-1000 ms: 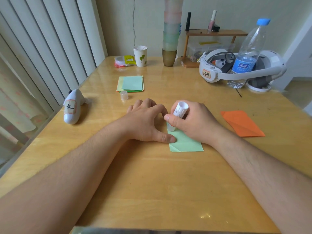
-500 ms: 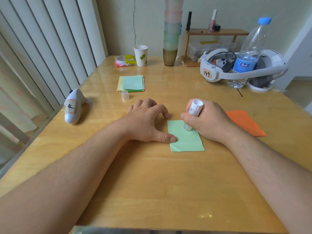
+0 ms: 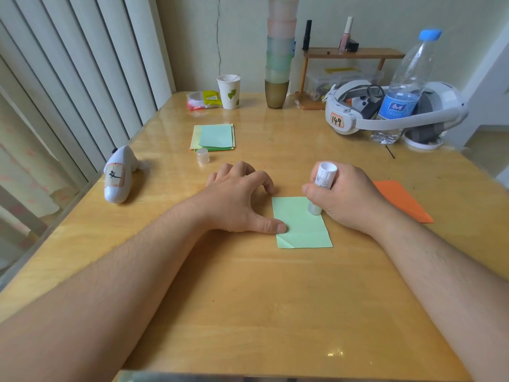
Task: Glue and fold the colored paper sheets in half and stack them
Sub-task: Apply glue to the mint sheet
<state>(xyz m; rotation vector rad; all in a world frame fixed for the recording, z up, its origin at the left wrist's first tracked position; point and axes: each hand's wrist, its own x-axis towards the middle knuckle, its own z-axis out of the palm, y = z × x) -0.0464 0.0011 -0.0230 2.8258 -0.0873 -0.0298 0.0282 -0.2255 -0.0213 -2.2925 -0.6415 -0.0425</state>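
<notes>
Right hand (image 3: 347,199) has its grip curled round a white glue stick (image 3: 322,188), tip down on the green sheet (image 3: 301,227) at frame centre. Left hand (image 3: 239,199) presses its thumb on the sheet's left edge, fingers bent on the surface (image 3: 248,312). Right of centre lies an orange sheet (image 3: 399,199); farther up, a paper stack (image 3: 213,137).

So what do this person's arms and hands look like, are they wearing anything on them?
Nothing worn that shows. Both forearms are bare right to the frame's edge, with no sleeves in view and fine hair along them. The left hand and right hand have no gloves, rings, watch or bands visible. Nails look short and plain.
</notes>
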